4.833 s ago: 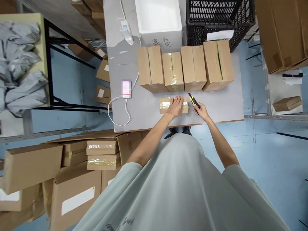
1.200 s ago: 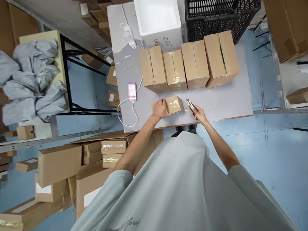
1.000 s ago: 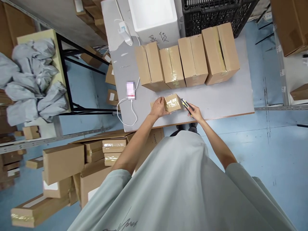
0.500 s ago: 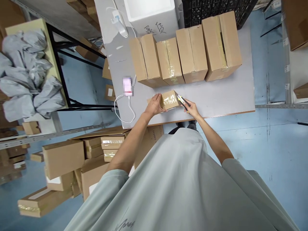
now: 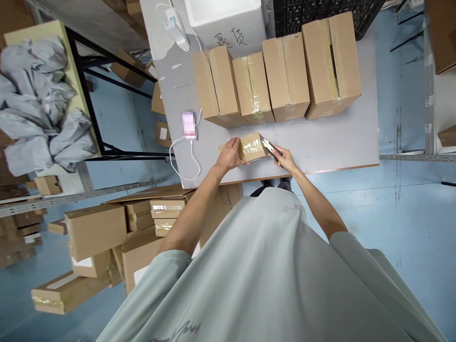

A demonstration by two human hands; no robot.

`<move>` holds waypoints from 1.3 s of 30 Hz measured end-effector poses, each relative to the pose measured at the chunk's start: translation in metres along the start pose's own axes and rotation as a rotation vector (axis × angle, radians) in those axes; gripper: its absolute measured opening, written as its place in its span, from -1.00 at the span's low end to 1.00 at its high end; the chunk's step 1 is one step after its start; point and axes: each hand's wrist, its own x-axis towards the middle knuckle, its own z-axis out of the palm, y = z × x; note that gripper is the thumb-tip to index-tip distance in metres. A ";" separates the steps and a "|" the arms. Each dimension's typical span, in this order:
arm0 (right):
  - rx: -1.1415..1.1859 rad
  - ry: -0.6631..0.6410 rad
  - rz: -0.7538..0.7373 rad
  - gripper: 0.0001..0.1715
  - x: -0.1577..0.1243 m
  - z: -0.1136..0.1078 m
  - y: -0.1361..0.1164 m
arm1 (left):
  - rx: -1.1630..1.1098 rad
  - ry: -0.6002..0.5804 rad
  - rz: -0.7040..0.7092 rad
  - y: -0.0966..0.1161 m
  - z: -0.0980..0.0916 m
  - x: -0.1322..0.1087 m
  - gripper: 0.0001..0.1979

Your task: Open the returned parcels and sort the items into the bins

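Note:
A small taped cardboard box (image 5: 252, 146) lies on the grey table near its front edge. My left hand (image 5: 230, 156) is closed around the box's left end, with the thumb along the near side. In my right hand (image 5: 284, 159) is a box cutter (image 5: 272, 149) with a black and yellow handle. Its tip points up and left and is at the box's right end; whether the blade touches the cardboard I cannot tell. Shiny clear tape covers much of the box's top.
Behind the small box stand several larger cardboard boxes (image 5: 287, 76) in a row. A white bin (image 5: 228, 28) and a black crate (image 5: 320, 12) are at the back. A phone (image 5: 189, 125) with a white cable lies at left. More boxes (image 5: 96, 230) are piled on the left floor.
The view has shifted slightly. Both hands keep their hold, and the box cutter stays at the box's right end with hardly any visible movement.

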 end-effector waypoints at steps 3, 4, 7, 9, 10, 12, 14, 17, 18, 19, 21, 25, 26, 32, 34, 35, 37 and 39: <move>0.006 -0.037 -0.008 -0.02 -0.003 -0.005 -0.001 | 0.019 -0.017 -0.012 0.002 0.000 0.001 0.43; 0.007 -0.046 -0.007 -0.01 -0.004 -0.007 -0.001 | 0.024 -0.021 -0.015 0.002 0.000 0.002 0.43; 0.008 -0.045 0.022 -0.03 -0.012 -0.008 -0.001 | 0.039 -0.032 -0.025 0.004 -0.001 0.003 0.44; 0.005 -0.040 0.036 -0.05 -0.019 -0.008 0.000 | 0.047 -0.035 -0.028 0.005 -0.002 0.003 0.44; 0.003 -0.041 0.037 -0.06 -0.023 -0.008 0.001 | 0.050 -0.033 -0.025 0.005 -0.002 0.003 0.43; -0.007 -0.050 0.032 -0.08 -0.031 -0.009 0.003 | 0.054 -0.028 -0.018 0.006 -0.003 0.003 0.42; -0.019 -0.057 0.036 -0.08 -0.039 -0.011 0.006 | 0.057 -0.026 -0.019 0.007 -0.002 0.003 0.43; -0.036 -0.067 0.050 -0.04 -0.048 -0.016 0.012 | 0.055 -0.023 -0.025 0.008 -0.001 0.002 0.44; -0.041 -0.073 0.051 -0.02 -0.051 -0.017 0.013 | 0.053 -0.021 -0.023 0.009 -0.001 0.001 0.44; -0.045 -0.080 0.052 0.01 -0.053 -0.019 0.014 | 0.051 -0.016 -0.020 0.009 0.000 0.000 0.44; -0.053 -0.093 0.057 0.03 -0.056 -0.022 0.015 | 0.045 -0.004 -0.010 0.011 0.001 -0.001 0.42; -0.084 -0.074 0.068 -0.02 -0.059 -0.033 0.010 | 0.031 0.017 -0.007 0.012 0.002 -0.005 0.39; -0.096 -0.049 0.060 -0.04 -0.059 -0.038 0.007 | 0.027 0.021 -0.009 0.012 0.002 -0.006 0.38; -0.215 0.163 -0.041 0.02 -0.048 -0.059 -0.011 | -0.021 0.067 0.044 0.031 0.012 0.000 0.36; -0.339 0.169 -0.095 -0.04 -0.042 -0.060 -0.021 | -0.045 0.076 0.110 0.044 0.018 0.006 0.36; -0.432 0.163 -0.132 -0.12 -0.039 -0.059 -0.026 | -0.054 0.082 0.151 0.050 0.021 0.009 0.34; -0.671 0.144 -0.220 -0.28 -0.033 -0.053 -0.038 | -0.061 0.110 0.232 0.060 0.025 0.012 0.24; -0.924 0.115 -0.301 -0.38 -0.026 -0.045 -0.052 | -0.059 0.157 0.292 0.063 0.026 0.007 0.09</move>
